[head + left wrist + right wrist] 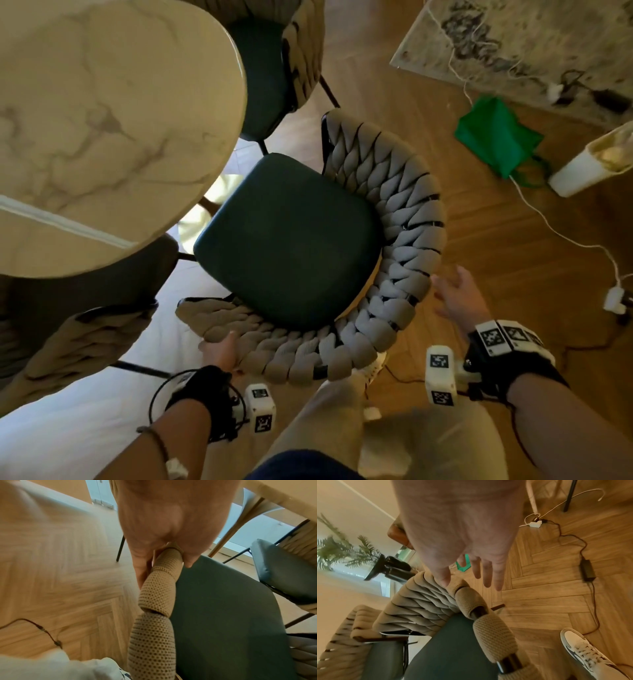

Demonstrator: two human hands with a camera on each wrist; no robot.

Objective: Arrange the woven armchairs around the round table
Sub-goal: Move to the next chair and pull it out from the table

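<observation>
While left hand point(164, 524) grips armchair point(394, 260), right hand point(457, 296) beside

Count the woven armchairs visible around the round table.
3. One directly in front of the person, its woven rim gripped by the left hand; one beyond it, tucked under the table; one at lower left. Others may be hidden behind the table.

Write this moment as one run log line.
left hand: grips grey woven armchair rim | right hand: open beside it | round marble table: chair partly tucked
</observation>
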